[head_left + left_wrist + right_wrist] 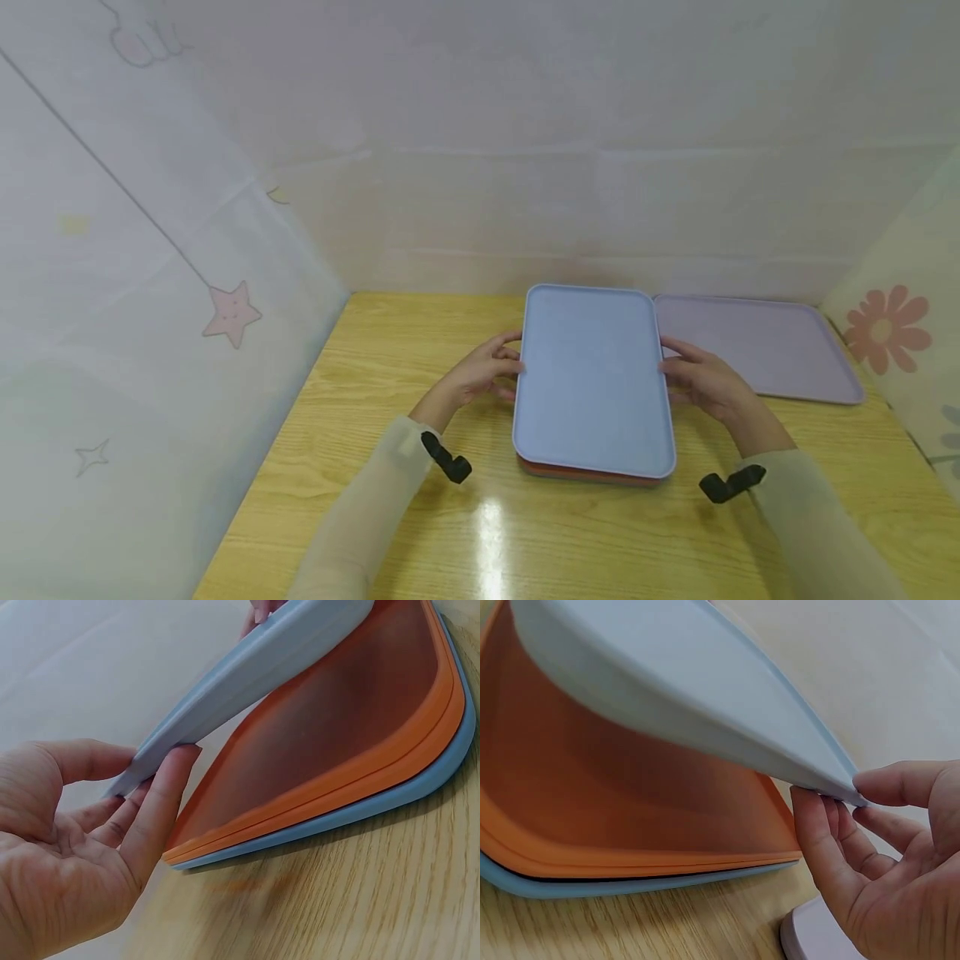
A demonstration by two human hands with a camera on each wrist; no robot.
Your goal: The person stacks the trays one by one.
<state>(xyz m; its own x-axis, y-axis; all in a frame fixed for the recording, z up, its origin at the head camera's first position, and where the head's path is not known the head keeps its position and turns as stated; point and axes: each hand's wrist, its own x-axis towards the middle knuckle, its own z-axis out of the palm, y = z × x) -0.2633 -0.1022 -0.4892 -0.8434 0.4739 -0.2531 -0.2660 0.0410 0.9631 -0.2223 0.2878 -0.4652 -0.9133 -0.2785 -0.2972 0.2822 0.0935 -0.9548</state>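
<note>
A light blue rectangular tray (596, 379) is held between both hands, raised above a stack of trays. My left hand (483, 371) grips its left long edge, thumb on the rim and fingers beneath, as the left wrist view shows. On the opposite edge my right hand (701, 379) pinches the rim the same way. Under the lifted tray lie orange trays (352, 761), with a blue tray (360, 825) below them on the table. In the right wrist view a gap separates the held tray (667, 697) from the orange tray (630, 787).
A pale purple tray (757, 346) lies flat at the back right, close beside the stack. The wooden table (405, 333) meets white printed cloth (562, 192) at its back and sides. Black wrist mounts (446, 457) sit on both sleeves.
</note>
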